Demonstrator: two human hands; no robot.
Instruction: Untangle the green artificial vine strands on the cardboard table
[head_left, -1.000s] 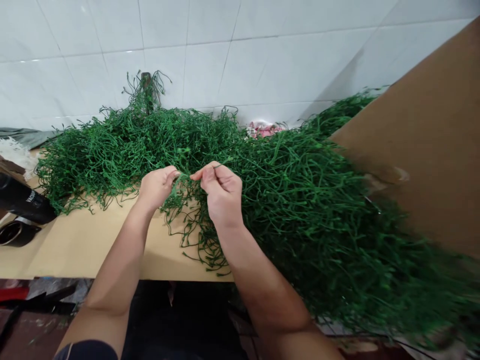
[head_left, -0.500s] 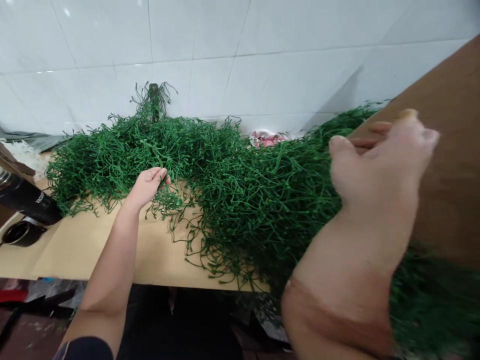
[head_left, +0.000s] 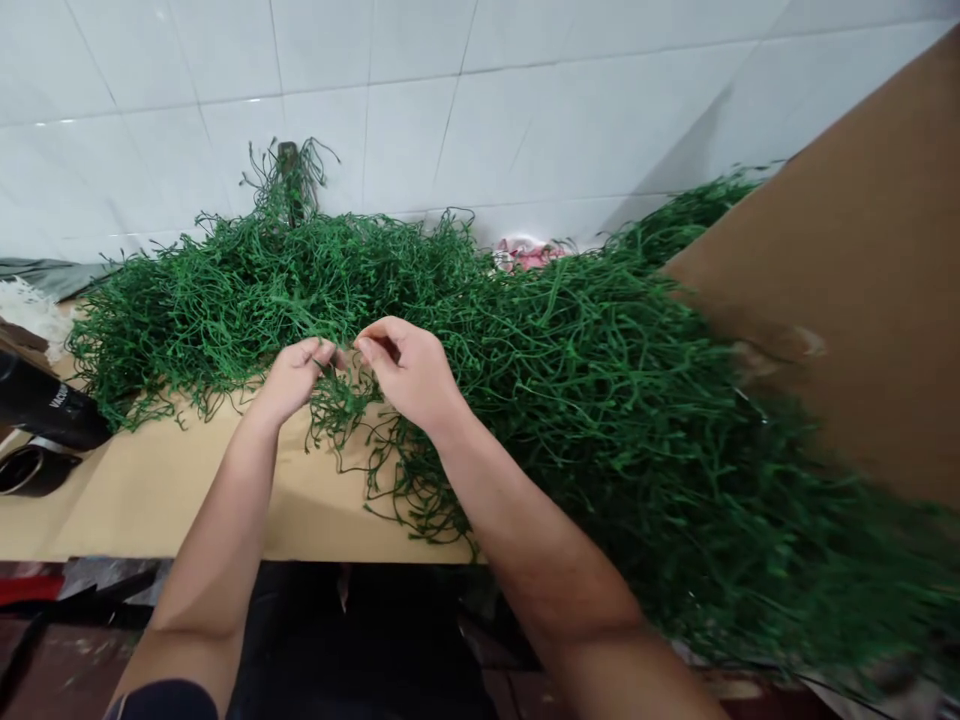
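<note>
Green artificial plant stems [head_left: 570,370], thin and branching with small bud tips, are heaped along the table. Near the middle, my left hand [head_left: 292,380] is closed in a pinch on a small green sprig [head_left: 341,400], which droops below the fingers over the brown table covering [head_left: 187,490]. Just to its right is my right hand [head_left: 412,375], thumb and forefinger pinched together close to the left fingertips. Whatever those right fingers hold, if anything, is too small to make out. The two hands are slightly apart.
A black vacuum flask [head_left: 49,400] and a dark cup [head_left: 34,468] are at the left. A large brown cardboard panel [head_left: 855,260] leans in from the right. Something pink and white [head_left: 529,254] shows behind the heap, against the white tiled wall [head_left: 562,130].
My right hand has come from the cardboard panel on the far right across to beside my left hand. The left hand keeps its pinch on the sprig. The view has shifted slightly.
</note>
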